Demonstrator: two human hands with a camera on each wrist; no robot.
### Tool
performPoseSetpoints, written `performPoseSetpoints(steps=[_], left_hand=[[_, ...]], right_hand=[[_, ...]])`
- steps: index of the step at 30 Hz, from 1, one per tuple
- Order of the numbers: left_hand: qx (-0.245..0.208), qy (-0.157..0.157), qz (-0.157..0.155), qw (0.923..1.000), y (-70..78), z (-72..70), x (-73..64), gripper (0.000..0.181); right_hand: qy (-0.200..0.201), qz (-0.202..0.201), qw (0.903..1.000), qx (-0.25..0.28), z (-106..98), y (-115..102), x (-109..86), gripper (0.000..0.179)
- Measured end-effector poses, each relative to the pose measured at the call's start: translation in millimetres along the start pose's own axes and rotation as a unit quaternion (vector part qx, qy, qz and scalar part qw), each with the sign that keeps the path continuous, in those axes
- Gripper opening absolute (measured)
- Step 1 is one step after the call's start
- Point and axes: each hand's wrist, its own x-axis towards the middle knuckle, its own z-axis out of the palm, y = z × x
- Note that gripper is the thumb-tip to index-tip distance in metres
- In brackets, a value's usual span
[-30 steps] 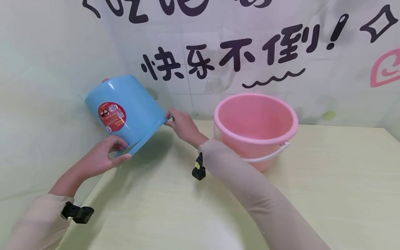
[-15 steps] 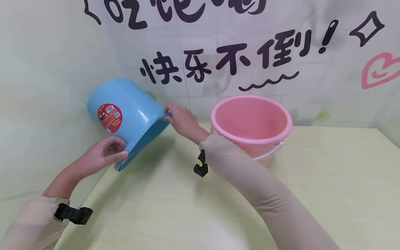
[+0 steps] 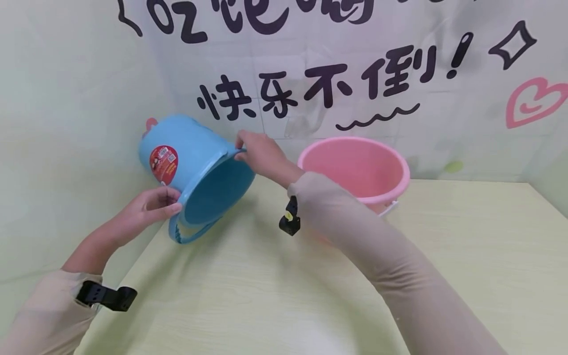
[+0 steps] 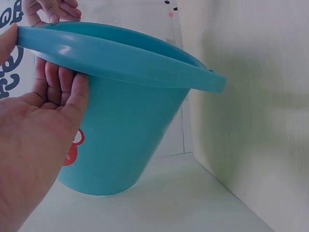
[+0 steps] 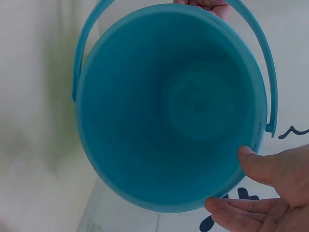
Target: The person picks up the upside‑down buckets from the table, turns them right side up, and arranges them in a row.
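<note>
A blue bucket (image 3: 191,148) with a red round label (image 3: 163,164) is tilted above the left side of the table, mouth facing down and toward me. My left hand (image 3: 153,209) pinches its rim at the near left, thumb on the outer edge and fingers curled under it in the left wrist view. At the far right of the rim, my right hand (image 3: 264,155) grips between thumb and fingers. The bucket's handle (image 3: 195,239) hangs below the mouth. In the right wrist view the bucket's inside (image 5: 169,111) shows, with only smooth blue wall and base.
A pink bucket (image 3: 350,167) with a white handle (image 3: 389,208) stands upright behind my right forearm, which partly hides it. Close on the left is a pale wall (image 3: 66,123). A printed cloth (image 3: 284,54) hangs behind the table (image 3: 466,256).
Both hands have turned the blue bucket so its mouth swings toward me and its inside shows. Its handle has dropped away from the rim. My right hand has risen slightly.
</note>
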Motion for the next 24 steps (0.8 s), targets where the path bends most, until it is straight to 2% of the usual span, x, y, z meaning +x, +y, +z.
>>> performPoseSetpoints(steps=[5, 12, 16, 21, 24], left_hand=[[-0.007, -0.002, 0.0, 1.0, 2.3, -1.3, 1.9, 0.025], [-0.071, -0.022, 0.021, 0.997, 2.2, -5.9, 2.0, 0.021], [-0.122, -0.034, 0.026, 0.9916, 3.4, -8.5, 2.3, 0.024], [-0.197, -0.039, 0.027, 0.9792, 1.5, -12.8, 4.8, 0.027], [-0.222, -0.041, 0.031, 0.9738, 0.0, -15.2, 5.4, 0.028]], right_hand=[[-0.009, 0.005, 0.9999, -0.003, -8, -1, 1.4, 0.019], [-0.022, 0.009, 0.9997, -0.01, -17, -5, 6.4, 0.019], [-0.024, 0.009, 0.9994, -0.024, -23, -9, 8.7, 0.02], [-0.023, 0.013, 0.9991, -0.032, -29, -14, 11.3, 0.02], [-0.026, 0.014, 0.9992, -0.029, -31, -17, 12.7, 0.019]])
